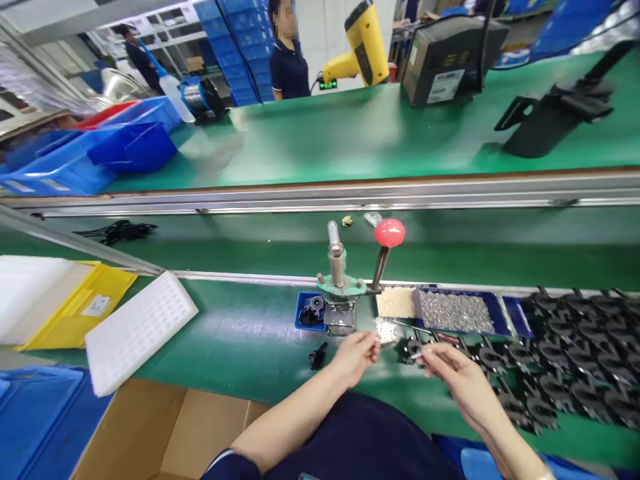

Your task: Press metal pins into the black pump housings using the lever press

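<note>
Green workbench (235,353) carries a lever press (341,287) beyond the left hand (355,359), a white perforated block (143,330) well left of that hand, a blue tray (521,319) beyond the right hand (453,373), black parts (583,360) rightward, and small shiny pieces (386,331) just beyond the gap between hands.

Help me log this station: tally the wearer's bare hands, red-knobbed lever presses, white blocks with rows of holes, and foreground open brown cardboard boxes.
Left hand, right hand: 2
Lever press: 1
White block with rows of holes: 1
Cardboard box: 1
Total: 5
</note>
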